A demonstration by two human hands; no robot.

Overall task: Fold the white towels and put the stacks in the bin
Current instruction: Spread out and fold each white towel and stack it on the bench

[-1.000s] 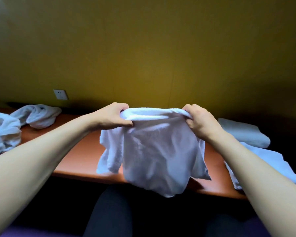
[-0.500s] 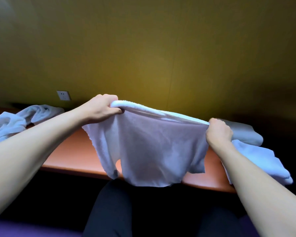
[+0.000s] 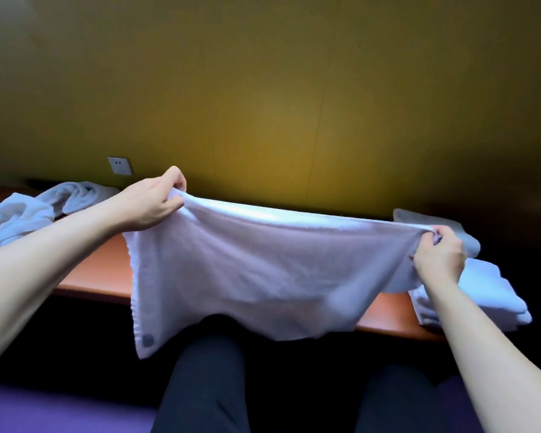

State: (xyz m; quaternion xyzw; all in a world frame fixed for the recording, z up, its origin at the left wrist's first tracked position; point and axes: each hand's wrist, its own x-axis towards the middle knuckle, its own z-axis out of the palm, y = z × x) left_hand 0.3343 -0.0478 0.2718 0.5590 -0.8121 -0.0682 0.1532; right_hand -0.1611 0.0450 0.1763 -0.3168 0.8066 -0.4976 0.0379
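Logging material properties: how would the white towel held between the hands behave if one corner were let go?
Probably floppy: the white towel sags between left hand and right hand. Likely light, since pinches hold it. The freed corner would probably drop.

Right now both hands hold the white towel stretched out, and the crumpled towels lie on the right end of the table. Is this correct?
Not quite. The head view shows the crumpled towels on the left end of the table. Both hands, left and right, do hold the white towel stretched out.
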